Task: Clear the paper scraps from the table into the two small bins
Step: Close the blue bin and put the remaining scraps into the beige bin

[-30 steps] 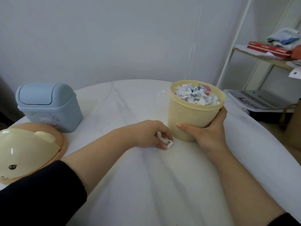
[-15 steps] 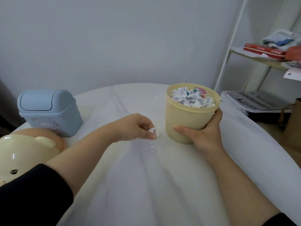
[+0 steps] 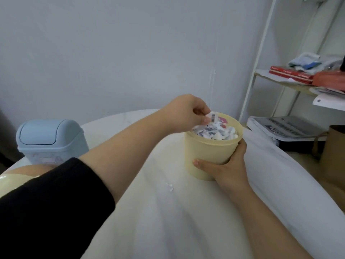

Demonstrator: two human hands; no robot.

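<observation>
The white desk (image 3: 186, 221) is filling the lower frame, its near edge cut off. A black sleeve (image 3: 46, 202) is hiding most of a cream lid (image 3: 11, 184) at lower left and part of the base of the blue bin (image 3: 50, 141). The yellow bin (image 3: 209, 152), centre right, is brimming with torn paper. The right hand (image 3: 229, 167) is gripping its wall, fingers curled round. The left hand (image 3: 186, 113) is pinching a barcoded scrap (image 3: 212, 116) between its fingers just above the rim. Tiny white bits (image 3: 170, 186) are lying below-left of that bin.
</observation>
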